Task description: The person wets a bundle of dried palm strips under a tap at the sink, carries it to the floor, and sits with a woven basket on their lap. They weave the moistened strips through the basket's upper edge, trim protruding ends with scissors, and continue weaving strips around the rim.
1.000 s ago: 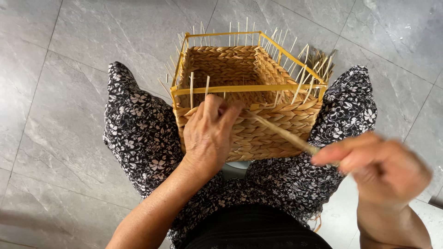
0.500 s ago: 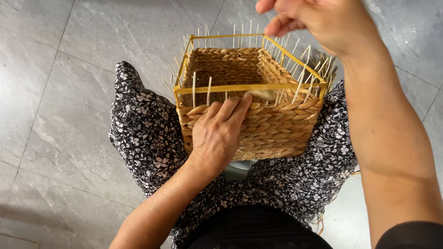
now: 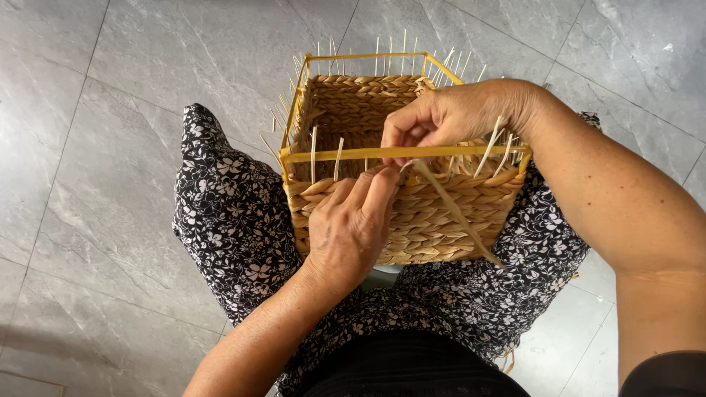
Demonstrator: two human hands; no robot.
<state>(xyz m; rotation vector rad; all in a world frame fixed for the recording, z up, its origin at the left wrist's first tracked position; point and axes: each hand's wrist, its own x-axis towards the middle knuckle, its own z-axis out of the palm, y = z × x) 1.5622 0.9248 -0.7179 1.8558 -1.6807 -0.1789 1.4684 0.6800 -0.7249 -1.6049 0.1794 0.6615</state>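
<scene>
1. Nearest us, on our lap over the floral skirt, sits the woven basket, front wall facing us.
2. Left hand lies flat w/ fingers pressed on that wall, gripping nothing.
3. Right hand, pinched shut on a loose straw strand at the yellow frame.
4. We judge we're mid-weave on the top row; next move wants the strand passed behind a stake.
5. Beyond: grey tile floor. No labels or pkgs visible.

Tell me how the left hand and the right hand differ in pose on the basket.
The left hand lies flat against the basket's woven near wall, fingers pointing up; the right hand reaches over the yellow frame, fingers curled. The right hand pinches a loose strand; the left grips nothing. Both are bare and touch the basket.
</scene>
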